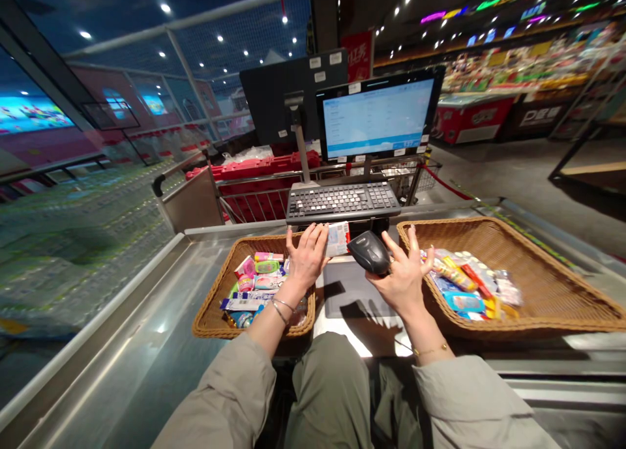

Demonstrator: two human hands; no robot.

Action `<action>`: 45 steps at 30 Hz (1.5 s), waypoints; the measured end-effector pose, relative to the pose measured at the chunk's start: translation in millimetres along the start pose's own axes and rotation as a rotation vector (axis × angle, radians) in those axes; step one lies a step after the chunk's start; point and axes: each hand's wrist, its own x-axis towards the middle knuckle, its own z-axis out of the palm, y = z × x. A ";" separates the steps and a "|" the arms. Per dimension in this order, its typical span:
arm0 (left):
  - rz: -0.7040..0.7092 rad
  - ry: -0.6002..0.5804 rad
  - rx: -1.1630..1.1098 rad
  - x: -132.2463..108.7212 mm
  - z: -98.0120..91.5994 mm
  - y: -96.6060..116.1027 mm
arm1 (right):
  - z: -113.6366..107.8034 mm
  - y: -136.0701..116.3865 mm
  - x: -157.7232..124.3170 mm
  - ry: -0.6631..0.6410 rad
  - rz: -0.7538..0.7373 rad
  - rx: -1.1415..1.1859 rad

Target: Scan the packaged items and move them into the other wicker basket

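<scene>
My left hand [309, 257] is closed on a small white and red box [337, 239], just below the keyboard. The box's printed side faces me. A black handheld scanner [370, 252] points at it from the right. Behind the scanner, my right hand [403, 270] has its fingers spread, with the palm and thumb by the scanner's rear end. Under my left forearm, the left wicker basket [208, 305] contains several small colourful packets and tubes. The right wicker basket [548, 260] contains several wrapped sweets and packets, next to my right hand.
A black keyboard [342, 201] lies beyond my hands, below a lit monitor [379, 120]. Between the baskets is a grey flat plate [337, 296] set in the metal counter [171, 286]. Shopping carts [254, 204] stand behind the counter.
</scene>
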 end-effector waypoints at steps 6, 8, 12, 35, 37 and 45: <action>0.000 0.008 0.011 0.8 1.5 0.6 | 0.5 0.5 -0.9 0.008 -0.005 -0.003; 0.009 0.025 0.013 0.9 2.4 0.6 | 0.9 1.3 -1.3 0.016 -0.015 -0.003; 0.033 0.092 0.033 1.0 5.3 0.3 | 2.1 3.3 -1.3 0.056 -0.037 0.007; 0.172 0.190 -0.026 32.7 3.6 52.3 | -46.2 47.5 5.1 0.239 0.264 -0.078; 0.194 0.199 -0.036 37.6 4.2 64.1 | -53.9 54.0 4.4 0.266 0.319 -0.070; 0.293 0.206 -0.051 56.8 9.3 112.3 | -79.4 76.9 3.2 0.340 0.546 -0.050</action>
